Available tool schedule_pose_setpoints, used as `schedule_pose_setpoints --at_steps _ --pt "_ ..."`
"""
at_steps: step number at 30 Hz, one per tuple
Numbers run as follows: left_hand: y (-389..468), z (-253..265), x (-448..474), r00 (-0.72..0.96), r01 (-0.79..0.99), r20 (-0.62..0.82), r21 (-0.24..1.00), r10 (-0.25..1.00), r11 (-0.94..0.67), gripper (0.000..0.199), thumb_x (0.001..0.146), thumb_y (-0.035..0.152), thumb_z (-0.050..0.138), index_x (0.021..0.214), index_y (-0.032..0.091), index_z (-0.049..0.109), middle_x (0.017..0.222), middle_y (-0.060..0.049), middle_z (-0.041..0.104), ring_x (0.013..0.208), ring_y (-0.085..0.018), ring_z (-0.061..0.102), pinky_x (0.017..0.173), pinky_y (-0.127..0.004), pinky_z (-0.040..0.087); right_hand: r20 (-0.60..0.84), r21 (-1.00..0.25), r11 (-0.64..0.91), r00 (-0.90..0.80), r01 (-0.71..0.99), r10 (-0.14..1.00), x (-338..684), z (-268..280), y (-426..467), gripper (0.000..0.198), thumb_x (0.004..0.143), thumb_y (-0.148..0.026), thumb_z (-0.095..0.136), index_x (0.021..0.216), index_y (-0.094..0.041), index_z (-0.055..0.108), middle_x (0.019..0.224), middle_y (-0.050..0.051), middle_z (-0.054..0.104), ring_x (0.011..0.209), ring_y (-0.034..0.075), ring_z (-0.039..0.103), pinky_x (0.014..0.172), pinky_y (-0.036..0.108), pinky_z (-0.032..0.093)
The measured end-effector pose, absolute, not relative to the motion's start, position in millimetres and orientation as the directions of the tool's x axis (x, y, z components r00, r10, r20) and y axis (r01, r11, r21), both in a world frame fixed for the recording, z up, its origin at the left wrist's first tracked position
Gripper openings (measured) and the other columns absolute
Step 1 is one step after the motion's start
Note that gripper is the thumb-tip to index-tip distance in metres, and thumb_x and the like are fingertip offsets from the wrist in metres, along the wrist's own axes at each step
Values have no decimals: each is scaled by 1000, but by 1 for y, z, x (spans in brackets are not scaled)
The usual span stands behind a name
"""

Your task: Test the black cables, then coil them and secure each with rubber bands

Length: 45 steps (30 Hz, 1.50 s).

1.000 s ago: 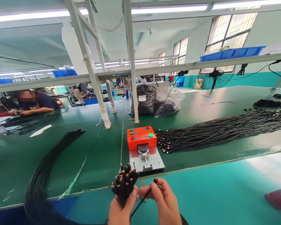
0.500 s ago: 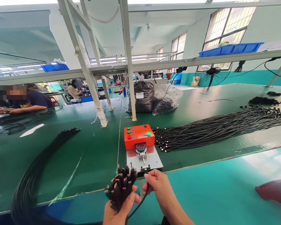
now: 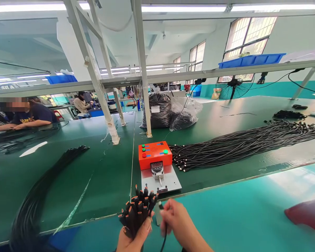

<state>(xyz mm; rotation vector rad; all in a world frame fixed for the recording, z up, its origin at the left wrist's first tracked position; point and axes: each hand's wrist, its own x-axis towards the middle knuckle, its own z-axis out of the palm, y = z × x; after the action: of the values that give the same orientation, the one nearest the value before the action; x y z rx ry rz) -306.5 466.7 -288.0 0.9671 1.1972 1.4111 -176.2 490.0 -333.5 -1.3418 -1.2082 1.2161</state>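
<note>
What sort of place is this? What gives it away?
Looks like a factory workshop, probably for cables: many black cables spread along a long green workbench, an orange box with push buttons, and another person leaning over the bench at left.

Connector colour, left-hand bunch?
The connectors in the left hand are black with orange tips; best seen in the head view.

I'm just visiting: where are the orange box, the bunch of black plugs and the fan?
Orange box (image 3: 154, 154): head view, on its top face.
Bunch of black plugs (image 3: 136, 214): head view, near the bunch's middle.
Fan (image 3: 233, 83): head view, on its dark hub.
</note>
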Motion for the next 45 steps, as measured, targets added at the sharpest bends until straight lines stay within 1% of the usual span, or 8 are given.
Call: schedule_pose_setpoints --at_steps 4,8,11,16,21,26,33,45 --pt "467 -292 -312 -89 -170 -63 984 994 47 40 49 48 80 69 14 75 63 -6 69 61 -19 59 58 -27 50 152 -884 93 93 458 984 -179 -349 464 25 61 -9 56 80 -22 64 91 9 71 92 29 63 81 38 44" --pt "465 -294 -307 -108 -87 2 996 994 -11 37 54 50 76 68 15 74 60 -4 68 66 -22 60 65 -28 50 415 -909 385 240 161 878 -189 -332 457 28 80 -34 53 103 -25 64 106 8 66 97 24 59 86 35 45" --pt "463 -293 -301 -96 -60 45 997 994 -51 37 54 48 75 70 15 74 63 -5 70 71 -24 63 72 -32 50 329 -923 356 184 -144 926 -198 -314 461 29 79 -44 55 92 -22 68 90 6 68 80 21 62 73 29 49" --pt "465 -291 -299 -162 -123 0 992 987 -20 40 50 48 77 71 14 73 70 -8 72 72 -27 65 70 -34 51 167 -950 226 263 -217 950 -200 -306 463 31 74 -46 62 69 -16 66 64 3 64 62 16 56 59 23 44" --pt "471 -295 -305 -256 12 50 999 965 -49 42 55 55 71 68 15 71 55 -4 67 56 -21 59 57 -28 47 -28 -927 45 187 -373 982 -184 -314 469 39 73 -52 59 84 -14 62 52 1 61 51 15 53 55 25 43" --pt "472 -302 -303 -145 93 13 996 989 0 49 61 60 64 73 13 69 42 3 48 38 -10 36 40 -22 26 -105 -962 -73 106 -264 989 -174 -320 486 34 70 -49 60 61 -18 49 42 1 58 39 12 48 46 23 38" --pt "474 -303 -306 -98 104 55 994 994 -44 43 65 59 62 61 16 64 45 -2 58 50 -17 52 51 -27 36 -166 -966 -137 124 -219 978 -173 -313 501 27 71 -41 56 59 -18 47 38 -1 57 34 9 43 42 21 32" --pt "468 -300 -304 -157 50 31 998 987 -24 45 56 58 70 72 17 69 48 -1 58 42 -15 48 44 -27 39 -160 -984 -151 96 -95 982 -173 -315 511 25 76 -42 45 64 -20 45 42 -2 58 35 10 45 42 22 35"
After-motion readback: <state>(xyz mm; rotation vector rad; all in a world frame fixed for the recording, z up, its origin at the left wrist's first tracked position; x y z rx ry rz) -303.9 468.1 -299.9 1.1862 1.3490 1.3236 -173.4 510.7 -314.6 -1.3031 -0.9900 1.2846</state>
